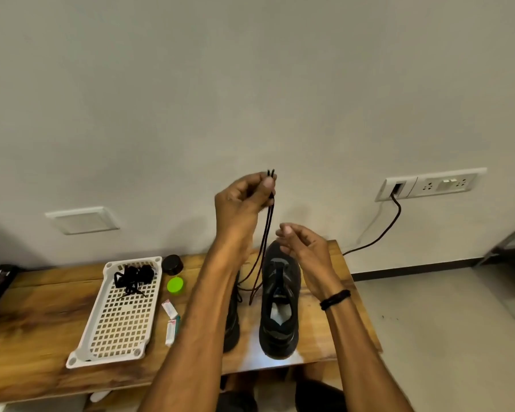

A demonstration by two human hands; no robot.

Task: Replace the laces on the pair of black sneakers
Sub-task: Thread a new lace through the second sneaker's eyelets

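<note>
Two lace tips are pinched in the raised left hand. The right hand hovers over a sneaker, loosely curled, holding nothing. Print on the tube is unreadable.

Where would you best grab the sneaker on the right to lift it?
Grip the heel collar of the sneaker, coming from above at the near end. It stands upright with its heel toward the person and its mouth open, so fingers can probably hook inside the rim.
</note>
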